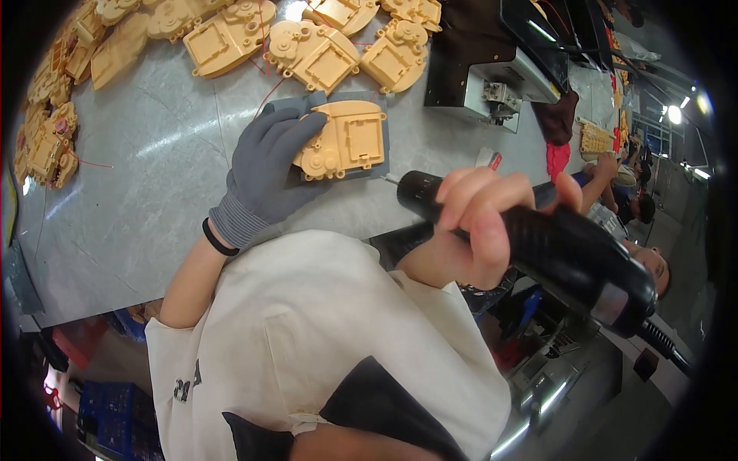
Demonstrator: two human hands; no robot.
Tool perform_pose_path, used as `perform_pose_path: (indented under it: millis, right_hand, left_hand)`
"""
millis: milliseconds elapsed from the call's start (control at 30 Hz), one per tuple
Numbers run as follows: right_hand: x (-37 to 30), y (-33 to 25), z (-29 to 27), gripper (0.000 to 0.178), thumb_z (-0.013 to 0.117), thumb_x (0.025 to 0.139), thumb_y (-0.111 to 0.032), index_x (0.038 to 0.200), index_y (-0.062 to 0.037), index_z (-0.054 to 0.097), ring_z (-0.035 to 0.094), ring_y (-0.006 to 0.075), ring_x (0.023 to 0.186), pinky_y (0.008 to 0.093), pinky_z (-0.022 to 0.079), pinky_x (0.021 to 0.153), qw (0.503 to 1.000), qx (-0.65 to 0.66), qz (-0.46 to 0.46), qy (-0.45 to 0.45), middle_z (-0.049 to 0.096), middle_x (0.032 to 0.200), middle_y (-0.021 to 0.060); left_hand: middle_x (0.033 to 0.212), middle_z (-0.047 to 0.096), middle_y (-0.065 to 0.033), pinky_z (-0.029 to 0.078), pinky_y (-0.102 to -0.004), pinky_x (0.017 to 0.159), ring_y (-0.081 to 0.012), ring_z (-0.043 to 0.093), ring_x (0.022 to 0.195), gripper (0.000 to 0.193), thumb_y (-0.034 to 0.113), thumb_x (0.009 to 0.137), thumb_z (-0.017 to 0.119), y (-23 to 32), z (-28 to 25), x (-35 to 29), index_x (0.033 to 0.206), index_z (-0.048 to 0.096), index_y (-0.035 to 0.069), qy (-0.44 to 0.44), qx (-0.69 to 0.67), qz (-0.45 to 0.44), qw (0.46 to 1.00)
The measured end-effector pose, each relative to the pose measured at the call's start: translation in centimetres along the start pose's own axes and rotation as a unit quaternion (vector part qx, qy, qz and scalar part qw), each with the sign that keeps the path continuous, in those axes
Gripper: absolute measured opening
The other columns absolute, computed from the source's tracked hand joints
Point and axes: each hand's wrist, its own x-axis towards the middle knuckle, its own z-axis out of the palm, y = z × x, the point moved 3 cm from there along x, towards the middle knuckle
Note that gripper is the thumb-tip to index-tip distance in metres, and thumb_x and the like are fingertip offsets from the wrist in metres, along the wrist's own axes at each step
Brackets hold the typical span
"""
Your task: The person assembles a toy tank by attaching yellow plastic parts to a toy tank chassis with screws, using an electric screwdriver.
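A yellow plastic housing (361,142) with a square recess lies on a dark grey block (387,115) on the table. My left hand (269,157), in a grey knitted glove, grips the housing's left side, fingers over its edge. In my bare right hand (484,219) is a black electric screwdriver (576,257), held level with my fingers wrapped round its front part. Its thin metal bit (390,178) points left, close to the housing's lower right corner; I cannot tell whether they touch. A cable leaves the tool's rear end at lower right.
Several more yellow housings (315,58) cover the table's far side and left edge, some with thin red wires. A metal-fronted machine (492,96) stands at the back right. Other people sit along the bench at far right. Blue crates (115,419) are below the table at left.
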Motion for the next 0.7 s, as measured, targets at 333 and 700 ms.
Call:
perform_pose_path:
  millis: [333, 700]
  right_hand:
    - [-0.1, 2.4, 1.2, 0.054, 0.054, 0.075, 0.006, 0.121, -0.0078, 0.028, 0.048, 0.0180, 0.046, 0.0336, 0.044, 0.048, 0.996, -0.051, 0.066, -0.020, 0.051, 0.065, 0.0089]
    - [-0.2, 2.2, 1.1, 0.054, 0.051, 0.074, 0.009, 0.120, -0.0081, 0.029, 0.047, 0.0221, 0.045, 0.0378, 0.044, 0.047, 0.997, -0.029, 0.042, -0.058, 0.051, 0.064, 0.0120]
  left_hand:
    - [0.100, 0.058, -0.0089, 0.043, -0.0388, 0.086, -0.0273, 0.052, 0.102, 0.072, 0.021, 0.056, 0.078, -0.3, -0.4, 0.0, 0.120, 0.049, 0.007, 0.013, -0.016, 0.027, 0.999]
    - [0.094, 0.055, -0.0091, 0.044, -0.0376, 0.084, -0.0263, 0.052, 0.095, 0.071, 0.021, 0.055, 0.078, -0.9, -0.1, -0.2, 0.119, 0.051, 0.008, 0.029, -0.027, 0.039, 0.998]
